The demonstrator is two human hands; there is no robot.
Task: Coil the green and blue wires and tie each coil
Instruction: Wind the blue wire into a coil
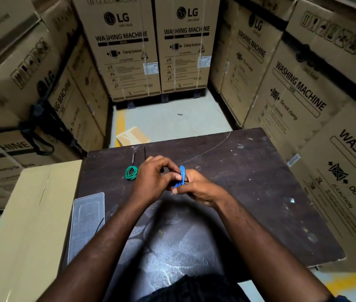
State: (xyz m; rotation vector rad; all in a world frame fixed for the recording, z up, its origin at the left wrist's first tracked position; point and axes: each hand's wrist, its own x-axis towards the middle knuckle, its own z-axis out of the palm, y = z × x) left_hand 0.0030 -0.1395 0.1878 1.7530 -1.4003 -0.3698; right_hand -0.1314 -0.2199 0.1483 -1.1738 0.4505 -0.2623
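Head view: both hands meet over the dark worktop (249,171) with the blue wire coil (182,176) held edge-up between them. The right hand (196,189) grips the bundled loops, likely to stop them springing apart. The left hand (154,179) pinches their side, probably working a tie round them. The green wire coil (131,172) lies on the worktop just left of the left hand. A black cable tie (133,158) trails from it, so it looks finished.

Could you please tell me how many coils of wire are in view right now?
2. The green coil lies on the dark table, just left of the hands. The blue coil is gripped between the left hand and right hand; more could be hidden beneath them.
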